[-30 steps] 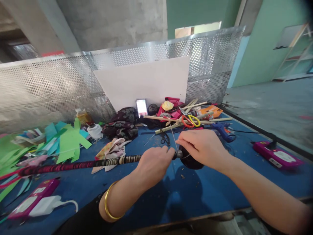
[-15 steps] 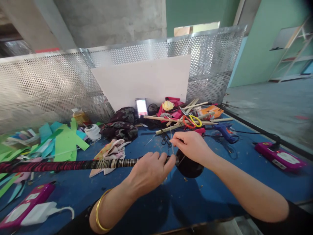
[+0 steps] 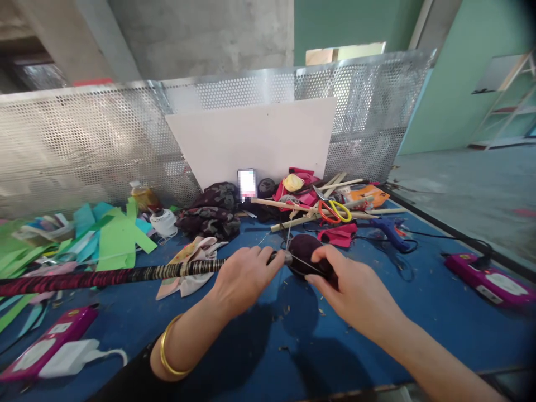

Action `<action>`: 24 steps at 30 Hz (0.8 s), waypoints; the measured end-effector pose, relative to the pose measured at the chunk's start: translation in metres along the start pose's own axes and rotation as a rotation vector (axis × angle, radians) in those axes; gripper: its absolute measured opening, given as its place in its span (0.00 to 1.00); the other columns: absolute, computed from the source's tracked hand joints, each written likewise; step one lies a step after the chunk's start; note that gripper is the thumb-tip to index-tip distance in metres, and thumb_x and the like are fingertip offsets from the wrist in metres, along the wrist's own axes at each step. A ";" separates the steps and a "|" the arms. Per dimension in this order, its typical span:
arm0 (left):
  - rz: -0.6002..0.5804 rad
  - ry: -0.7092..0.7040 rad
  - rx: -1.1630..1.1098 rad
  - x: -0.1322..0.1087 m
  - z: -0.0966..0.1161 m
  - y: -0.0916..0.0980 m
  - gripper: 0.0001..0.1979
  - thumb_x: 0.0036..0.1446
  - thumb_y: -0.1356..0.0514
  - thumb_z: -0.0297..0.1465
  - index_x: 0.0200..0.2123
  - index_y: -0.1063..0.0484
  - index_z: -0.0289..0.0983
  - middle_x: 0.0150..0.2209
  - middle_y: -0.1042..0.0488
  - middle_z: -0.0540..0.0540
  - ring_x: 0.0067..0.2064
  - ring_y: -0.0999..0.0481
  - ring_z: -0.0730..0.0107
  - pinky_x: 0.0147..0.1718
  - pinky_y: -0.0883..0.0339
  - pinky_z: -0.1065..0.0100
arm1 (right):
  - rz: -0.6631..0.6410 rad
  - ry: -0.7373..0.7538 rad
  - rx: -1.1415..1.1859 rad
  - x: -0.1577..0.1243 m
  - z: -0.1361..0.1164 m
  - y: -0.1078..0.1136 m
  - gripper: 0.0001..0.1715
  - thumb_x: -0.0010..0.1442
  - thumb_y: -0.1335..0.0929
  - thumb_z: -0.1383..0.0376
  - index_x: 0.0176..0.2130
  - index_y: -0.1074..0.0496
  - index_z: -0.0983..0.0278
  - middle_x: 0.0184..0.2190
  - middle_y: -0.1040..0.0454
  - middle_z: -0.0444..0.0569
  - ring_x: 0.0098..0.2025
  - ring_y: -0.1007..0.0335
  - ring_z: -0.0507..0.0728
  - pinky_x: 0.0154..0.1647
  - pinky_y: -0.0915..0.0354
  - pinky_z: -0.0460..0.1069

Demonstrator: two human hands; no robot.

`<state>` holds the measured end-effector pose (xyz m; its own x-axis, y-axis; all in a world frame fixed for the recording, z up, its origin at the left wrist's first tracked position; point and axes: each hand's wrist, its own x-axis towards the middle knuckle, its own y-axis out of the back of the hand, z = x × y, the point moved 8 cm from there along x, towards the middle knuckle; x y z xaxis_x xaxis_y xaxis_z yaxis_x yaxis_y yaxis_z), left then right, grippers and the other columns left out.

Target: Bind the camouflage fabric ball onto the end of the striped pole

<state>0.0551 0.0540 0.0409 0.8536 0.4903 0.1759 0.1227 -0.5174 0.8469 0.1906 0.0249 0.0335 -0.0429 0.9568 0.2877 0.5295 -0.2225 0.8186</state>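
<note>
My left hand (image 3: 247,279) is closed around a long stick (image 3: 180,270) wrapped in dark red, black and cream thread, near its right end. By that end is a dark purple ball (image 3: 304,248); whether the two are joined I cannot tell. My right hand (image 3: 352,285) grips the ball's right side, with index finger above and thumb below. A pale thread (image 3: 290,229) rises from the stick's tip. Another pale strand crosses the ball toward my right fingers; its end is hidden.
Scissors with red and yellow handles (image 3: 335,211), wooden sticks (image 3: 293,221) and a blue glue gun (image 3: 391,233) lie at the back right. Purple power strips (image 3: 488,279) sit on both sides. Green strips (image 3: 113,240) and a white thread spool (image 3: 163,222) are left; a white board (image 3: 255,139) stands behind.
My right hand has come down from pinching the upright thread to gripping the ball's side. The ball has shifted up and left. My left hand still holds the stick, slightly further left.
</note>
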 end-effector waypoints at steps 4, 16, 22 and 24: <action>0.046 0.013 0.003 -0.003 -0.015 0.003 0.17 0.57 0.47 0.22 0.50 0.37 0.39 0.36 0.28 0.48 0.31 0.29 0.66 0.26 0.38 0.65 | -0.123 -0.039 0.094 -0.012 0.031 -0.001 0.09 0.59 0.36 0.58 0.32 0.35 0.61 0.20 0.34 0.40 0.22 0.40 0.52 0.24 0.47 0.45; 0.453 -0.230 -0.024 -0.020 0.023 0.041 0.13 0.59 0.45 0.29 0.48 0.33 0.38 0.37 0.25 0.46 0.29 0.29 0.71 0.24 0.39 0.68 | 0.245 -0.194 0.536 0.067 0.102 0.029 0.17 0.53 0.33 0.53 0.26 0.25 0.64 0.19 0.33 0.44 0.21 0.43 0.51 0.22 0.46 0.46; 0.572 -0.126 -0.159 -0.028 0.012 0.052 0.11 0.59 0.45 0.27 0.45 0.31 0.37 0.35 0.24 0.46 0.32 0.26 0.71 0.27 0.35 0.68 | -0.043 -0.089 0.644 0.049 0.072 -0.036 0.20 0.47 0.29 0.60 0.43 0.23 0.56 0.42 0.23 0.48 0.46 0.30 0.62 0.46 0.36 0.54; 0.563 -0.078 -0.198 -0.029 0.006 0.050 0.11 0.59 0.46 0.27 0.46 0.32 0.37 0.35 0.24 0.46 0.32 0.26 0.71 0.28 0.35 0.69 | -0.115 -0.135 1.002 0.030 0.061 -0.063 0.23 0.50 0.30 0.57 0.47 0.26 0.55 0.47 0.25 0.50 0.47 0.29 0.62 0.46 0.34 0.56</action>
<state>0.0397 0.0102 0.0755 0.7956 0.1223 0.5934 -0.4489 -0.5388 0.7129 0.2079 0.0793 -0.0393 -0.0749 0.9894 0.1243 0.9970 0.0720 0.0270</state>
